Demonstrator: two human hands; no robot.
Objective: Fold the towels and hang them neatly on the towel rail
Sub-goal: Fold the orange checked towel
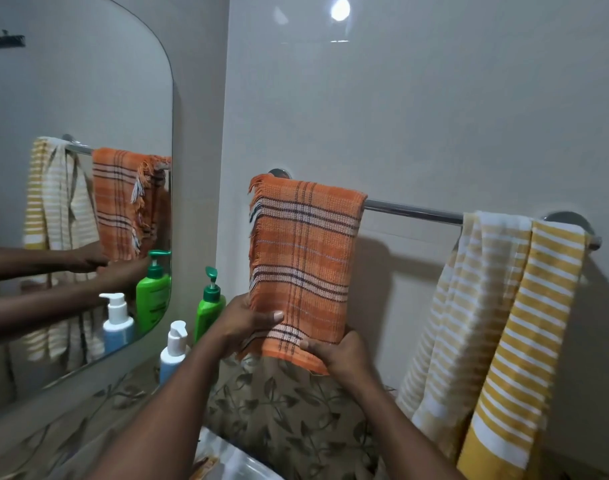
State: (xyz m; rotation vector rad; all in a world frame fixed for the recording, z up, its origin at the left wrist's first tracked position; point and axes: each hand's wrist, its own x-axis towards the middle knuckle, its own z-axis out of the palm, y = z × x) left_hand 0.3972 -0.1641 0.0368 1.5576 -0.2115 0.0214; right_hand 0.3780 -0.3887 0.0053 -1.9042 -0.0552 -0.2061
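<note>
Towel rail (414,211) holds the folded orange towel (303,258), left hand (251,323) and right hand (341,351) gripping its hem at 6 o'clock — yellow towels (525,306) at 3 o'clock seemingly await folding.

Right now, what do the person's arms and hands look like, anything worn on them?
The left hand and right hand are bare: no gloves, rings, watch or bracelet show. Both forearms are uncovered to the frame's edge, no sleeve in view.

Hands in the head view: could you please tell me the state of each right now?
Left hand: closed, gripping the orange towel at its lower left edge.
Right hand: closed, gripping that towel's bottom right corner.
</note>
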